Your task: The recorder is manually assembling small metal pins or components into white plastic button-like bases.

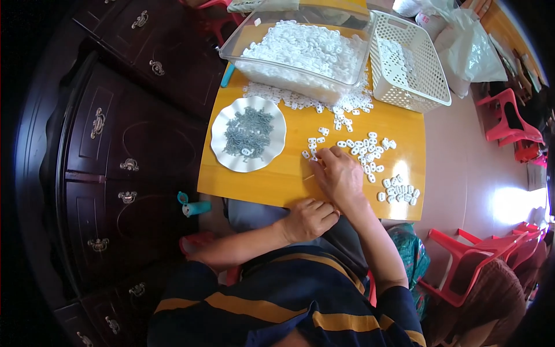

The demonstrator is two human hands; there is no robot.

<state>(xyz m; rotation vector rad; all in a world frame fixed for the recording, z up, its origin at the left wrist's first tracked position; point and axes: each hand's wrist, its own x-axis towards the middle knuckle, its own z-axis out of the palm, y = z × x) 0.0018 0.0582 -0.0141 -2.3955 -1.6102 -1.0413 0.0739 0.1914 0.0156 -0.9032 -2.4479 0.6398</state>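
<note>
A: Item one, left of centre?

B: White scalloped plate point(217, 144) on the yellow table point(266, 182), holding a heap of small grey metal springs point(250, 132). One white piece lies on its lower edge.

A: Item two, lower centre?

B: My left hand point(309, 218), at the near table edge. Fingers curled together and pointing right, toward my other wrist. I cannot tell whether they pinch anything; the tips are hidden.

A: Item three?

B: My right hand point(339, 175), flat-ish on the table just above the left. Fingers drawn together, tips down among the loose white plastic clips point(364, 151) in mid-frame. It seems to be picking or pressing one clip, but the piece itself is hidden under the fingers.

A: Stock, upper centre?

B: Clear plastic tub point(234, 49) full of the same clips, more spilled along its front wall. Right of it, a white lattice basket point(430, 87), tilted, with a few clips inside.

A: Finished lot?

B: A tidy cluster of clips point(399, 189) at lower right of the table, well apart from the loose scatter.

A: Step in hand?

B: By my judgement, mid-assembly: one clip being handled, many waiting. The next move calls for a fine pinch on a single small piece without nudging its neighbours, and a spring from the plate.
</note>
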